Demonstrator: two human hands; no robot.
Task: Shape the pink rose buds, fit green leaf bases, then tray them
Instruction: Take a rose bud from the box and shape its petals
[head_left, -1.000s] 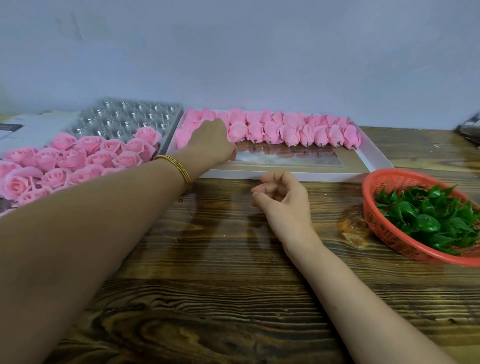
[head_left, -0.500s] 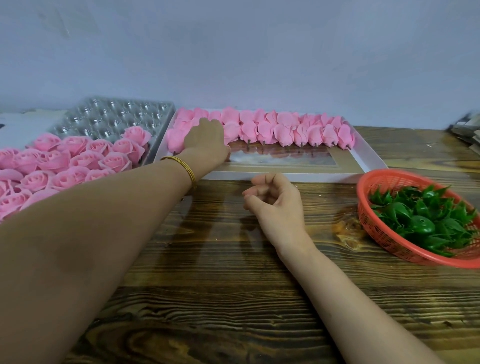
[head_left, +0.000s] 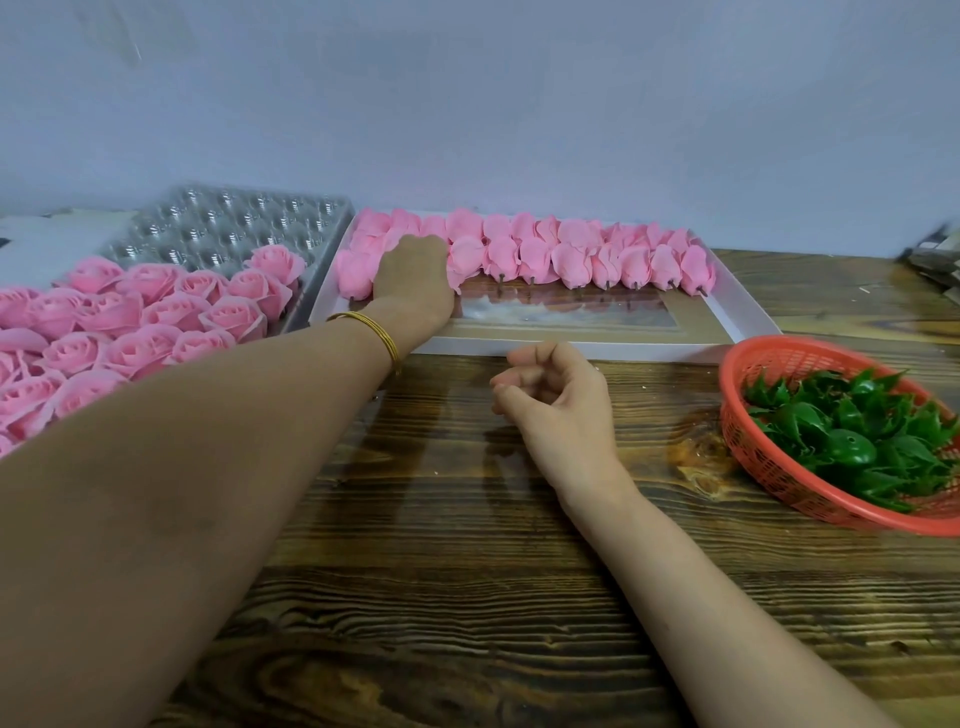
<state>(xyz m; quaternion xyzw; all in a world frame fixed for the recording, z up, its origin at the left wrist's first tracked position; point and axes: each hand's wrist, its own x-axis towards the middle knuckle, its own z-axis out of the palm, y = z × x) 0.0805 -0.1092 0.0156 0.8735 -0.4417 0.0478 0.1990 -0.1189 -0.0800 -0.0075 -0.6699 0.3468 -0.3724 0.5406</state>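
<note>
A row of unshaped pink rose buds (head_left: 571, 260) lies along the far side of a shallow white box (head_left: 571, 349). My left hand (head_left: 413, 280), with a gold bangle at the wrist, reaches into the left end of that row. Its fingers are hidden among the buds, so any grip is not visible. My right hand (head_left: 556, 405) rests on the wooden table just in front of the box, fingers loosely curled and holding nothing. Green leaf bases (head_left: 852, 436) fill a red mesh basket (head_left: 779, 347) at the right.
Finished pink roses (head_left: 156, 317) sit in a clear plastic cavity tray (head_left: 234, 223) at the left, whose far cavities hold nothing. A wall runs close behind the trays. Dark objects lie at the far right edge (head_left: 935, 265).
Both hands stay where they were. Only my view has shifted slightly.
</note>
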